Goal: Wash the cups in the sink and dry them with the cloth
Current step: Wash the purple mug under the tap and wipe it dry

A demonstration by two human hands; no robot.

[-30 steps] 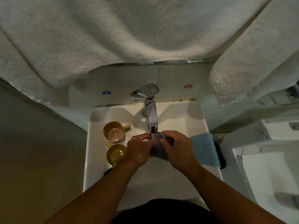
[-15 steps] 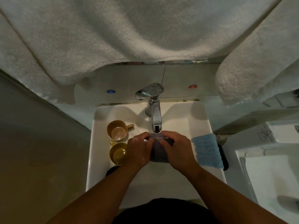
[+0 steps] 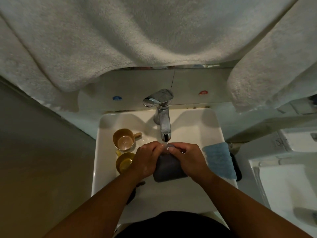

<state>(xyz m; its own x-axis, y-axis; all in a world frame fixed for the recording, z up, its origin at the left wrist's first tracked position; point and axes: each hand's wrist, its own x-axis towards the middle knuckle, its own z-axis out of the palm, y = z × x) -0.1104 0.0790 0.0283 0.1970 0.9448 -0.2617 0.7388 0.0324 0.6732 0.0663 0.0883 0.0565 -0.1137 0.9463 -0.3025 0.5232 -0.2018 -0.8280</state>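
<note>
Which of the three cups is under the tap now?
The dark grey cup, held by both hands beneath the tap; the beige and yellow cups sit aside, left in the sink.

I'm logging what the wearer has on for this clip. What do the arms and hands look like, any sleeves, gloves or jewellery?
Both forearms are bare to the frame edge, no sleeves showing. The left hand and right hand are ungloved; no watch, ring or bracelet shows.
</note>
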